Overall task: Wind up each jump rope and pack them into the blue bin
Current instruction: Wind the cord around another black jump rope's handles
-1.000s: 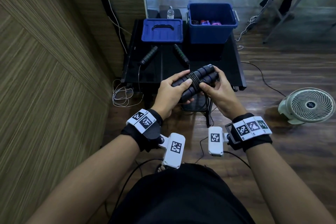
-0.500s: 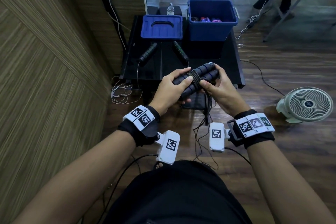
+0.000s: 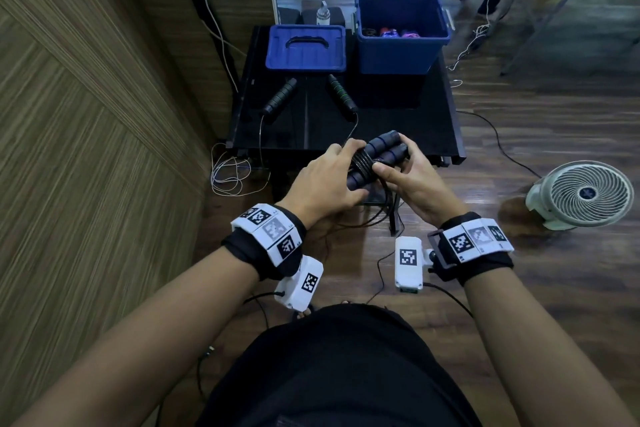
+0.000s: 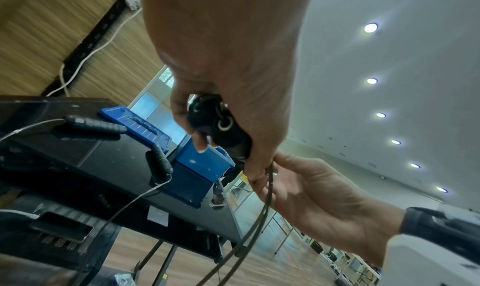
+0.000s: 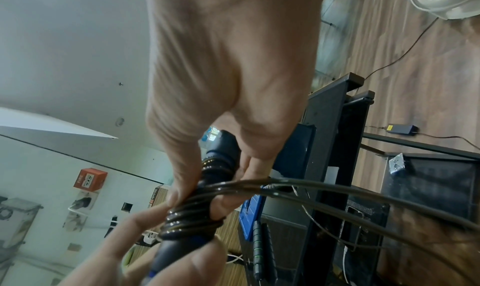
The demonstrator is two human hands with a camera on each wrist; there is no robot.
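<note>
Here, above the bench's (image 3: 446, 135) near edge: one jump rope (image 3: 375, 158), handles paired, cord part-wound, both the left hand (image 3: 323, 180) and right hand (image 3: 412, 180) clamped round it; blue bin (image 3: 398, 52) behind.

Figure: Count of items in view.

Two hands, left hand (image 3: 322, 180) and right hand (image 3: 412, 184); one held jump rope (image 3: 375, 158) with two handles; one second jump rope (image 3: 341, 97) with two handles on one black table (image 3: 433, 121); one blue bin (image 3: 401, 52); one blue lid (image 3: 306, 48); one white fan (image 3: 585, 194); one small bottle (image 3: 322, 14).
</note>
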